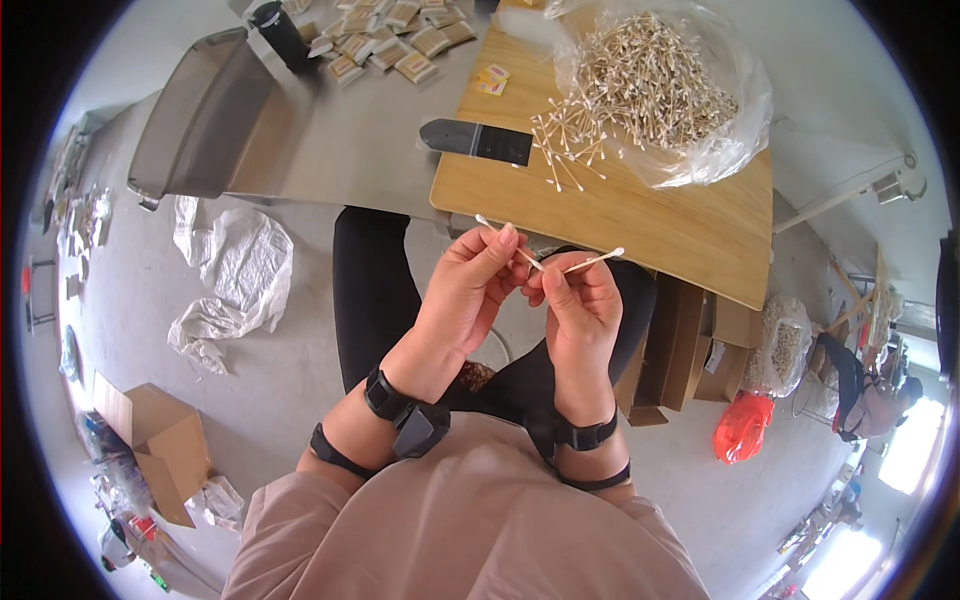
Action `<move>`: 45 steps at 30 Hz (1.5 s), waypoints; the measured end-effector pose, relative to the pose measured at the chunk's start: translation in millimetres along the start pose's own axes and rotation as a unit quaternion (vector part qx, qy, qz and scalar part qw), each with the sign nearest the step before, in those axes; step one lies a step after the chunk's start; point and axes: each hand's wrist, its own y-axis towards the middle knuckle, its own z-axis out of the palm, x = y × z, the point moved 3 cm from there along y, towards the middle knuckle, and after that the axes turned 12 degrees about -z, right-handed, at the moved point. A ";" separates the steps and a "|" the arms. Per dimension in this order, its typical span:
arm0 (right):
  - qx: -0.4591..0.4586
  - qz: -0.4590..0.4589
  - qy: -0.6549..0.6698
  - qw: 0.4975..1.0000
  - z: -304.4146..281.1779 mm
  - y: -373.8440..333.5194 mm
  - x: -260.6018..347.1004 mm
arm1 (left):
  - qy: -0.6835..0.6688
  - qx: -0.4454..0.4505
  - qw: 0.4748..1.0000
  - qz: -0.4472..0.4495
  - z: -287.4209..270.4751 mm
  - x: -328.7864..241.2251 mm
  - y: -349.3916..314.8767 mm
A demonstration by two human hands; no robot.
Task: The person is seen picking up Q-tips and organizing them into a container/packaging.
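Left hand (468,285) pinches one cotton swab (487,224), its white tip aimed up and left; right hand (578,308) pinches a second swab (597,260), its tip out to the right. I count two held, one per hand, close together near the front edge of the wooden board (690,235). On that board I see one clear plastic bag (752,125), one heap of loose swabs (655,85) too many for me to count, and one dark flat strip (455,136) across its left edge.

White-tipped swabs (598,260), red plastic bag (743,428)
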 end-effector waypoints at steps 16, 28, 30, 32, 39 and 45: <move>0.031 0.070 -0.156 0.985 -8.7 3.2 -8.5 | 0.292 -0.077 0.944 0.135 3.8 -15.4 -7.3; 0.110 -0.127 -0.403 0.899 5.0 7.3 0.9 | 0.532 -0.047 0.779 0.329 19.0 -19.2 -14.8; 0.131 -0.104 -0.413 0.895 3.2 6.3 -11.0 | 0.440 -0.081 0.832 0.327 4.9 -21.1 -14.8; 0.150 -0.058 -0.419 0.894 -6.8 3.4 -30.4 | 0.279 -0.079 0.920 0.266 -0.6 -23.0 -6.2; 0.074 0.150 -0.235 0.957 -40.1 1.1 -78.4 | -0.028 -0.011 0.997 0.066 -31.4 -31.8 9.7; 0.172 0.060 -0.369 0.911 -40.0 -3.9 -92.3 | 0.122 -0.026 0.992 -0.001 -42.8 -25.1 15.9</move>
